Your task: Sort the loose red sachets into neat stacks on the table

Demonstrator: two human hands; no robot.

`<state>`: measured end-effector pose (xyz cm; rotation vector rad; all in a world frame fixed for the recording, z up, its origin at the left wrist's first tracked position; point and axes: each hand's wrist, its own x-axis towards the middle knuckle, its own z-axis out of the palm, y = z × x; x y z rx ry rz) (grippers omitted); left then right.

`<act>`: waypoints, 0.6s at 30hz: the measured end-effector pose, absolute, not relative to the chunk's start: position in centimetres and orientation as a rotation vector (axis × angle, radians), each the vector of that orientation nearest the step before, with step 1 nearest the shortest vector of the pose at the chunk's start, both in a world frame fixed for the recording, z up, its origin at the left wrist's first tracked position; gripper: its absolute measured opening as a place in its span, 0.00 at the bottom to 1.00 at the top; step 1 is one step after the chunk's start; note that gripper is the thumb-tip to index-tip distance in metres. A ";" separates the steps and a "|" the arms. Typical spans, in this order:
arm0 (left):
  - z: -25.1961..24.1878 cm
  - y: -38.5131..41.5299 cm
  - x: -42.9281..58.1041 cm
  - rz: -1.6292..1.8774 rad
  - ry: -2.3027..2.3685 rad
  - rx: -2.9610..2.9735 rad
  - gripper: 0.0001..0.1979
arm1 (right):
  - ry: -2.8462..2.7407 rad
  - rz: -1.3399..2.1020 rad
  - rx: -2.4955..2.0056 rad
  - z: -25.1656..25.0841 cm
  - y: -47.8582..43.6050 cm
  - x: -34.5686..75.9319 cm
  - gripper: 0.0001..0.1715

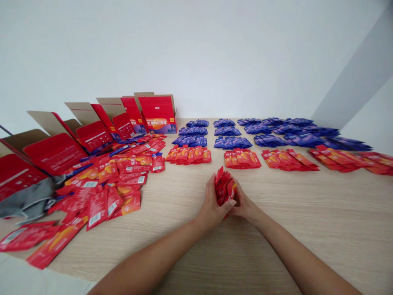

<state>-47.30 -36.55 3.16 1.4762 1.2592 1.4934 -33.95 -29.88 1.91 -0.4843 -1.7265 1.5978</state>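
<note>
A bunch of red sachets (225, 186) stands on edge between my two hands, over the middle of the table. My left hand (213, 205) presses on its left side, with the thumb across the front. Wrapped round the right side is my right hand (242, 200), its fingers partly hidden behind the bunch. Just beyond my hands lie fanned groups of red sachets, the nearest one (242, 158) straight ahead. Loose red sachets (101, 192) are heaped to the left, some with barcodes facing up.
Rows of blue sachet bundles (232, 142) lie along the back by the wall. Open red cartons (158, 112) with raised flaps line the left and back left. A grey cloth (29, 200) sits at the left edge of the wooden table (307, 213).
</note>
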 end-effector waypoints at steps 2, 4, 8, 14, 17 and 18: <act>3.4 -36.6 -47.4 1.498 1.190 1.485 0.48 | -1.726 1.589 -0.479 1.8 -29.9 -34.0 0.63; 3.7 -36.7 -47.6 1.527 1.140 1.503 0.44 | -1.701 1.631 -0.476 2.0 -29.9 -34.0 0.60; 4.2 -36.5 -47.8 1.586 1.163 1.424 0.30 | -1.647 1.724 -0.516 2.5 -30.1 -33.9 0.57; 4.0 -36.3 -47.6 1.559 1.228 1.371 0.28 | -1.592 1.642 -0.536 3.2 -31.3 -34.3 0.62; 3.9 -36.6 -47.2 1.539 1.234 1.389 0.30 | -1.598 1.614 -0.534 3.7 -32.0 -34.5 0.63; 3.9 -36.8 -47.0 1.544 1.228 1.390 0.31 | -1.612 1.590 -0.533 3.9 -32.2 -34.6 0.63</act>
